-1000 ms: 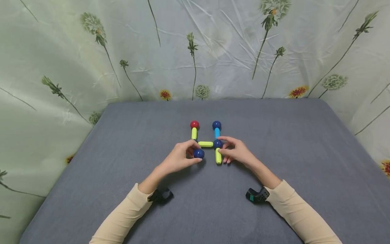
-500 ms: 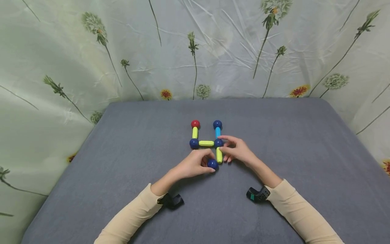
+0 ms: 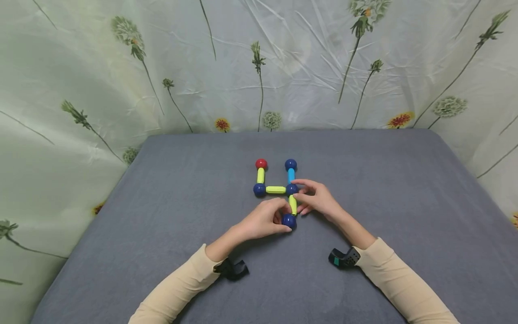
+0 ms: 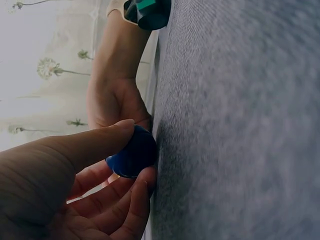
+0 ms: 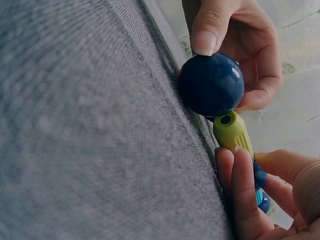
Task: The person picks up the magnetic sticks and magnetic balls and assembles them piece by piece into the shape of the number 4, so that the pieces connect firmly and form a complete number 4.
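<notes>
My left hand (image 3: pixel 265 220) pinches a loose-looking blue ball (image 3: pixel 289 221) between thumb and fingers, low over the grey surface. That ball sits at the near end of a yellow-green rod (image 3: pixel 293 205); the rod's end hole (image 5: pixel 226 120) shows beside it, and I cannot tell whether they touch. With thumb and index finger, my right hand (image 3: pixel 321 202) holds the blue joint ball (image 3: pixel 291 189) at the rod's far end. From this joint, a light-blue rod (image 3: pixel 291 175) leads to another blue ball (image 3: pixel 290 164), and a yellow-green crosspiece rod (image 3: pixel 276 190) runs left.
The crosspiece ends in a blue corner ball (image 3: pixel 259 190), where an upright-lying yellow-green rod (image 3: pixel 261 175) leads to a red ball (image 3: pixel 261 164). Everything lies on a grey cloth-covered table (image 3: pixel 194 180). A flowered curtain (image 3: pixel 226 81) hangs behind.
My left hand has carried its blue ball rightward and nearer to me, to the near end of the yellow-green rod, uncovering the left corner ball. My right hand has stayed almost still.
</notes>
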`<action>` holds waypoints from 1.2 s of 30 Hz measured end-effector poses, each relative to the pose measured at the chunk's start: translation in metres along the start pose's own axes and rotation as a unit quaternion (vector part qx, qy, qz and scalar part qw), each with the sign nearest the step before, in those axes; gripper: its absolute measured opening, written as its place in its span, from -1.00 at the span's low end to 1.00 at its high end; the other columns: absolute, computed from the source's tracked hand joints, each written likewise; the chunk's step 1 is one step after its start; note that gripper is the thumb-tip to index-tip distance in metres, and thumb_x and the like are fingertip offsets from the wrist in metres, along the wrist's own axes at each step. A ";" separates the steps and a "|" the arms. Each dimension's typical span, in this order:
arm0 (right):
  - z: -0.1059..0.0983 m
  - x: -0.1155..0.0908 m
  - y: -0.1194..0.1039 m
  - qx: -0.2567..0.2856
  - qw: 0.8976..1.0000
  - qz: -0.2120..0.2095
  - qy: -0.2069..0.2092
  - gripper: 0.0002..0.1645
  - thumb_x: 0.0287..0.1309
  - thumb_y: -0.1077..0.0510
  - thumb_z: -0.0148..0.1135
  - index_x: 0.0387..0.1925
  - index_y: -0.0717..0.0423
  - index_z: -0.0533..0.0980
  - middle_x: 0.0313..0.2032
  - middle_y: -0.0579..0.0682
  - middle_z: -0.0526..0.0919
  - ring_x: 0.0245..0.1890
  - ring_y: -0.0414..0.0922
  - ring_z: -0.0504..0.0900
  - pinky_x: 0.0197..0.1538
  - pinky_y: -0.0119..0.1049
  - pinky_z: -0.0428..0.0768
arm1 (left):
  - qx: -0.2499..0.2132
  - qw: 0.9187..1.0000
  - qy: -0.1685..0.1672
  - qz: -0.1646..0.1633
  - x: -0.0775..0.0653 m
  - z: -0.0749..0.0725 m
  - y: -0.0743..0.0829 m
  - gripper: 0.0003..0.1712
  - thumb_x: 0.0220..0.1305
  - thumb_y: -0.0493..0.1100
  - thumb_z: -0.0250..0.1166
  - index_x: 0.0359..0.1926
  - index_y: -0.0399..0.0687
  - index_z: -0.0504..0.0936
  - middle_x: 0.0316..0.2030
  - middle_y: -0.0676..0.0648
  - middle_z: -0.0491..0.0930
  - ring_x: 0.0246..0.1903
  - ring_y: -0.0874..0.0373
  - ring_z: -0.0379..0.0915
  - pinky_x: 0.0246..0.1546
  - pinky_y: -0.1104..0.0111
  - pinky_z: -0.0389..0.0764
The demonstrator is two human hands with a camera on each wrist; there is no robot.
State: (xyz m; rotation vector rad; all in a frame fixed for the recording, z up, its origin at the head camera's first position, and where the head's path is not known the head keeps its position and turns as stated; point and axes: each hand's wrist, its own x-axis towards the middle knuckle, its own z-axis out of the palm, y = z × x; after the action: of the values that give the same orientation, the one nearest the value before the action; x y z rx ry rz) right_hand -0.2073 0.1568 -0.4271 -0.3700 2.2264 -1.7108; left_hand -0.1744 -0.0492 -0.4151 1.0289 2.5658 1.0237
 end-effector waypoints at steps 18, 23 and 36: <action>-0.002 -0.001 0.002 0.015 1.000 0.012 0.000 -0.44 0.25 0.24 0.11 0.28 0.19 0.29 -0.27 0.06 0.45 -0.59 -0.26 0.64 -0.45 -0.36 0.63 | -0.036 0.999 0.029 -0.023 0.004 0.011 0.000 -0.54 0.02 -0.13 0.44 -0.19 -0.13 0.34 -0.35 -0.05 0.47 -0.43 0.30 0.42 -0.40 0.60 0.48; -0.003 -0.001 0.003 0.016 1.000 0.011 -0.002 -0.44 0.25 0.24 0.10 0.28 0.20 0.29 -0.27 0.07 0.45 -0.58 -0.26 0.64 -0.44 -0.36 0.63 | -0.041 0.998 0.028 -0.027 0.004 0.012 0.000 -0.55 0.02 -0.13 0.44 -0.20 -0.13 0.36 -0.35 -0.05 0.48 -0.42 0.30 0.42 -0.40 0.60 0.48; -0.007 0.001 0.004 0.019 0.999 0.012 -0.025 -0.39 0.25 0.22 0.11 0.31 0.19 0.23 -0.26 0.06 0.43 -0.52 -0.26 0.65 -0.38 -0.38 0.64 | -0.052 0.998 0.022 -0.022 0.005 0.010 -0.003 -0.56 0.02 -0.14 0.44 -0.19 -0.14 0.38 -0.33 -0.06 0.50 -0.43 0.30 0.43 -0.38 0.60 0.49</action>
State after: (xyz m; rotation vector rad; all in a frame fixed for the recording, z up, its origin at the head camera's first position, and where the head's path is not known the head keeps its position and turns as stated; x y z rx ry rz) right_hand -0.2108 0.1638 -0.4292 -0.3719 2.1504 -1.7107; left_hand -0.1758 -0.0422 -0.4240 0.9285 2.5271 1.1664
